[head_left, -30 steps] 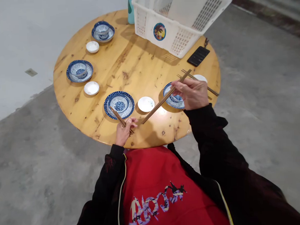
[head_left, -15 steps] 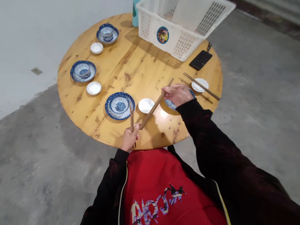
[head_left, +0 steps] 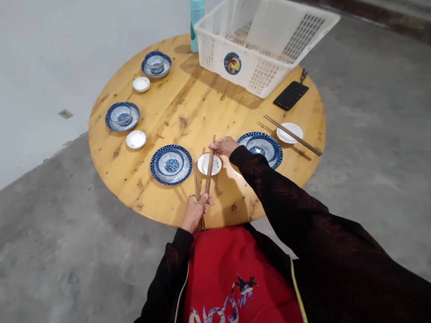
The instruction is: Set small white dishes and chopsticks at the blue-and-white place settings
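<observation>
My left hand [head_left: 196,211] is closed around wooden chopsticks [head_left: 197,181] at the table's near edge. Its thumb and fingers also touch the lower end of another pair of chopsticks [head_left: 209,171]. The upper end of that pair is pinched in my right hand [head_left: 224,146], and the pair slants over a small white dish [head_left: 215,165]. To the left of the dish is a blue-patterned plate [head_left: 158,177] with a matching bowl [head_left: 171,162] on it. A similar plate [head_left: 277,156] with a bowl lies to the right, partly behind my right sleeve.
Chopsticks [head_left: 293,135] rest across a white dish [head_left: 285,137] at the right. A black phone [head_left: 290,95], a white plastic basket [head_left: 249,79] and a turquoise bottle [head_left: 197,26] stand farther back. Two more plates with bowls, each beside a small dish, line the round table's [head_left: 163,114] left side.
My right hand has moved left with its chopsticks, from above the right plate to over the middle dish. The chopsticks stand steeper now, and their lower end has come against my left hand's fingers.
</observation>
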A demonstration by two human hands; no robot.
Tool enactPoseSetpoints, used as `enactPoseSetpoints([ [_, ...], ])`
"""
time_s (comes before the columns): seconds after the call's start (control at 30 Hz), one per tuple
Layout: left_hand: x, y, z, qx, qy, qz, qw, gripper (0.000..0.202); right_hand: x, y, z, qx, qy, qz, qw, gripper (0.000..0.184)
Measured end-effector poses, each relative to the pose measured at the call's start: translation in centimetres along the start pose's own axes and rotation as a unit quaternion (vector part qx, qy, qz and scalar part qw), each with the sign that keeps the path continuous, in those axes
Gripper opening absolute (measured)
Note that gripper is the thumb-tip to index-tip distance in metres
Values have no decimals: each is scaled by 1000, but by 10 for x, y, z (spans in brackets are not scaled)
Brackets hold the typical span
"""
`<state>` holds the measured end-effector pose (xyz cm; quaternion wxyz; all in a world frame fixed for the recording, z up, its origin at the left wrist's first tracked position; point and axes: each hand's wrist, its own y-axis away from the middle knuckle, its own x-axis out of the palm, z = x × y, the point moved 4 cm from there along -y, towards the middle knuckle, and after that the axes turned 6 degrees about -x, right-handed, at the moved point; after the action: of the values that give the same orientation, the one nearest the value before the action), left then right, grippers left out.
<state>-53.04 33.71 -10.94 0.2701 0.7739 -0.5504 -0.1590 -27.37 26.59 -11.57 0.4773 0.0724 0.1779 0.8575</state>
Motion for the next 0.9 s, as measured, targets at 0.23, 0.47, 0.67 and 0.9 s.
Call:
enactPoseSetpoints([
  [0.23, 18, -16, 6, -22, 24, -36, 999, 32, 7, -38, -8, -1, 63, 13, 998, 28],
  [0.47, 22, -25, 8, -39, 26, -65, 997, 27, 9, -52, -21, 0, 91, 12, 996, 25],
  [0.67, 25, -30, 9, -46, 16, -66, 997, 27, 11, -50, -23, -16, 95, -3, 995, 19],
  [0.9, 22, -32, 12, -42, 9, -71, 997, 38, 15, -41, -20, -37, 99, -25, 994, 28],
])
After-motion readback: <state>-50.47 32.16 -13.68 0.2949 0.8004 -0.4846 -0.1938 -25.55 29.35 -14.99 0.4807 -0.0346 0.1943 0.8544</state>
